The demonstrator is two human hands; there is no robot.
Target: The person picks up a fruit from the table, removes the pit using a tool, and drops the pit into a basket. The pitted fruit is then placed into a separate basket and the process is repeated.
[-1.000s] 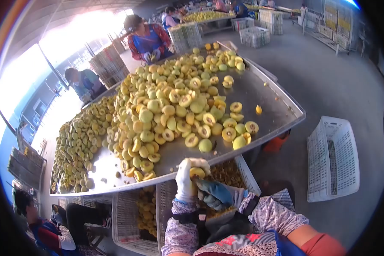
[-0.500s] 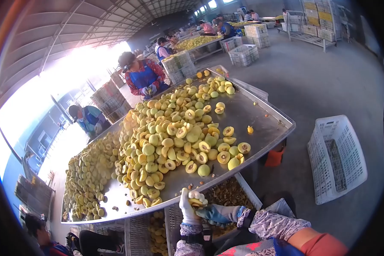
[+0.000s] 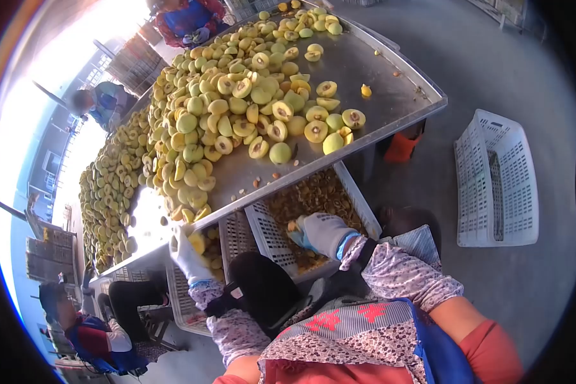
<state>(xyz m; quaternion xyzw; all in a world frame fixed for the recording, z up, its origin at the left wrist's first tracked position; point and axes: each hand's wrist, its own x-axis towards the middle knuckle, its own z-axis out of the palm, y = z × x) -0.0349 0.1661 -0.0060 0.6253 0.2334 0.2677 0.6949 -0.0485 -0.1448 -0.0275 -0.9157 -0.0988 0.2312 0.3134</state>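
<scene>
My left hand (image 3: 189,259), in a white glove, is at the table's near edge above a crate of cut fruit (image 3: 215,251). A yellow fruit half (image 3: 197,242) shows against its curled fingers. My right hand (image 3: 326,234), in a grey-white and blue glove, hangs over a white crate (image 3: 272,240) of brown scraps (image 3: 313,195). Its fingers are bent around a small orange-brown thing, too blurred to name. Beyond both hands, a big heap of halved yellow-green fruit (image 3: 237,96), like peaches or apricots, covers much of the metal table (image 3: 358,70).
An upright white basket (image 3: 496,182) stands on the floor at the right. Across the table a person in a blue apron (image 3: 189,18) works; another person (image 3: 102,105) is at the far left. A seated person (image 3: 93,333) is at the lower left. An orange thing (image 3: 403,146) sits under the table.
My hands, together around fruit before, have moved apart: the left to the left over the fruit crate, the right over the scraps crate. My view has tilted down.
</scene>
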